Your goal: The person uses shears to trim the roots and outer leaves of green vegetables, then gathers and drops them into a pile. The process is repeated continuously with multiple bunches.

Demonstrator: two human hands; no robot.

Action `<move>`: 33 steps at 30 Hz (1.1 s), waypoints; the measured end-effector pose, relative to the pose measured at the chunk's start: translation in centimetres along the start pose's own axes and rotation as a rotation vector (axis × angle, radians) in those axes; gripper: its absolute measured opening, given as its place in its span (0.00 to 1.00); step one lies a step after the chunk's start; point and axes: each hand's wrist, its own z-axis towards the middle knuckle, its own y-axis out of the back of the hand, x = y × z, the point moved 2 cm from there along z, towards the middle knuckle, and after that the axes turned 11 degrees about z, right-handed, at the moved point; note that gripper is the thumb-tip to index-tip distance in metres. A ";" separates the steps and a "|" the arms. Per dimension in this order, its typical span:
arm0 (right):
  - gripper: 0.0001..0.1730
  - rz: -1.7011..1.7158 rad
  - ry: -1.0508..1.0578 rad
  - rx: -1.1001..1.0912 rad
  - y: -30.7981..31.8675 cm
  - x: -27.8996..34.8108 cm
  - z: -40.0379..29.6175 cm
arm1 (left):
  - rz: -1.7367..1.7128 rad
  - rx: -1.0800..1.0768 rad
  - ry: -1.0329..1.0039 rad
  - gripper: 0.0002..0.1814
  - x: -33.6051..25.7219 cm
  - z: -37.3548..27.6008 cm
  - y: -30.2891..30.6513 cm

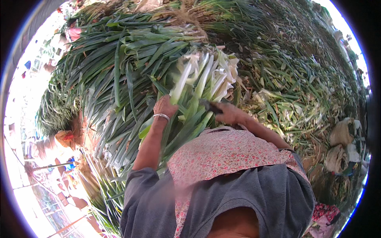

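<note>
My left hand [166, 106], with a pale bracelet at the wrist, is closed around a leek [182, 84]. The white shaft of this leek points away from me and its upper end is blurred. Opposite it, my right hand [228, 113] grips a dark tool [212, 106], possibly a knife; blur hides its exact shape. Between and beyond my hands lie more leeks [205, 74] with bare white shafts, their green leaves running back under my floral apron [223, 151]. Some loose pale outer leaves [230, 67] hang at their right side.
A large heap of uncut-looking leeks [119, 65] fills the left. Stripped leaf waste [285, 101] covers the ground on the right. Tied bundles of greens [220, 15] lie at the far side. Sacks [339, 145] stand at the right rim, and another bundle [101, 187] lies lower left.
</note>
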 end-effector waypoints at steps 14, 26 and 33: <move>0.42 0.071 -0.154 -0.278 -1.5 -3.8 -3.7 | -0.043 -0.116 -0.263 0.27 -4.2 3.8 -11.0; 0.45 -0.086 -0.276 -0.434 0.1 -7.9 4.0 | 0.404 0.261 -0.067 0.46 -9.8 10.8 -10.5; 0.43 -0.009 -0.171 -0.478 -2.0 -5.7 2.3 | 0.167 0.298 -0.181 0.48 -5.6 14.3 -9.0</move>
